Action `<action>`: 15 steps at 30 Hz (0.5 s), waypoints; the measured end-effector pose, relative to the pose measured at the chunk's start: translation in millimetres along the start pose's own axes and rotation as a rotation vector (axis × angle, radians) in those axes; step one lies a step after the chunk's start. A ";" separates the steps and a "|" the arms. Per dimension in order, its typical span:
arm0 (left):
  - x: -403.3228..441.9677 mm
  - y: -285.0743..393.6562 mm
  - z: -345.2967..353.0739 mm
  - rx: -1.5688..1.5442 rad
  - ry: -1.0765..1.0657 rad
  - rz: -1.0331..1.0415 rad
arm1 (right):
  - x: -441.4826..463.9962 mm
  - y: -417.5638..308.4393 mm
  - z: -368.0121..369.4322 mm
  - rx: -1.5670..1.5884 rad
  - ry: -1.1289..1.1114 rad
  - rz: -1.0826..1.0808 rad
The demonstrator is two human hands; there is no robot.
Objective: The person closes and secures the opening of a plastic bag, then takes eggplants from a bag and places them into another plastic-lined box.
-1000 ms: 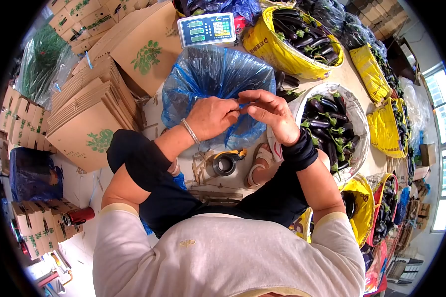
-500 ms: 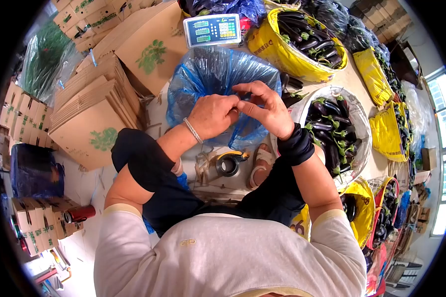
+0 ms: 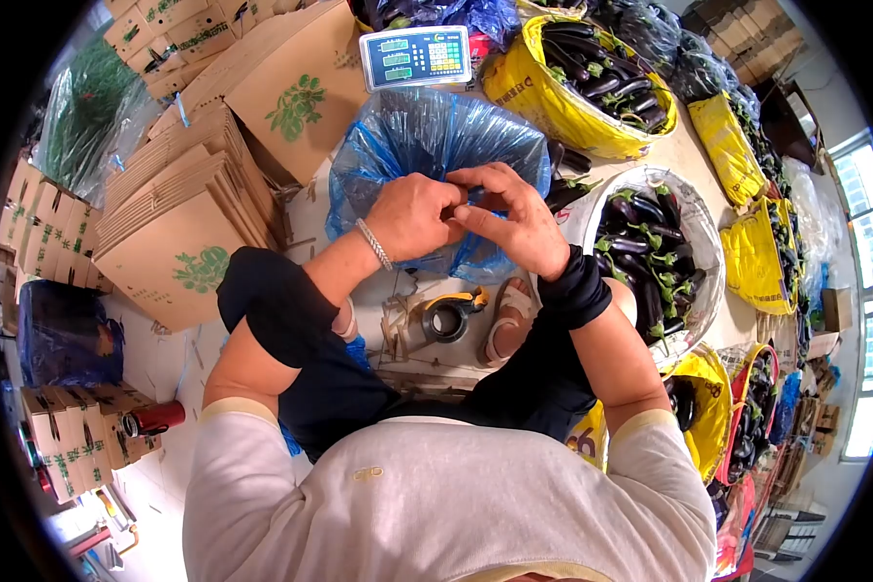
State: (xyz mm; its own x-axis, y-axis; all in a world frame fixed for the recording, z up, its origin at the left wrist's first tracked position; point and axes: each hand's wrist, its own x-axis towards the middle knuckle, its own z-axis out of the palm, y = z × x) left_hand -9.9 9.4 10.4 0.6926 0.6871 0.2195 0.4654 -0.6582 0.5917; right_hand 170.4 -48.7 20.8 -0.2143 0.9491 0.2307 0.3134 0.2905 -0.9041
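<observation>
Both my hands meet over a blue plastic bag [image 3: 436, 121], spread with its mouth open in front of me. My left hand [image 3: 412, 221], with a braided bracelet at its wrist, is closed with the fingers curled in. Against its fingertips my right hand [image 3: 524, 223] is closed in a pinch, thumb and forefinger touching the left hand. What lies between the fingertips is too small or hidden to make out. Just behind the bag stands a digital scale display [image 3: 415, 58]. To the right, a white sack [image 3: 713, 262] holds many eggplants [image 3: 645, 257].
A yellow sack [image 3: 524, 92] full of eggplants stands behind on the right, with more sacks along that side. Flattened cardboard boxes [image 3: 170, 228] lean at the left. On the floor between my feet lies a roll of tape in a dispenser [image 3: 446, 318].
Both hands have shifted slightly to the left, staying together over the bag. My right hand's fingers have come a little closer to my left hand. The bag stays in place.
</observation>
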 end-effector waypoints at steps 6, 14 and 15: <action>4.3 -0.1 5.2 0.071 0.082 0.027 | 2.8 19.2 -2.5 0.214 -0.004 0.089; 6.3 -10.7 11.1 0.183 0.237 -0.064 | 4.5 13.6 4.2 0.310 0.004 0.036; 7.0 -12.5 11.9 0.170 0.259 -0.073 | 4.7 14.5 3.6 0.296 0.012 0.023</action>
State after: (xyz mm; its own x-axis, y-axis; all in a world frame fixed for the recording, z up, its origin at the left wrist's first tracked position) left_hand -4.3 18.8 -4.7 0.5004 0.7758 0.3844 0.6098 -0.6310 0.4796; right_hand 170.6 -40.4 7.4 -0.1992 0.9569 0.2114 0.0339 0.2223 -0.9744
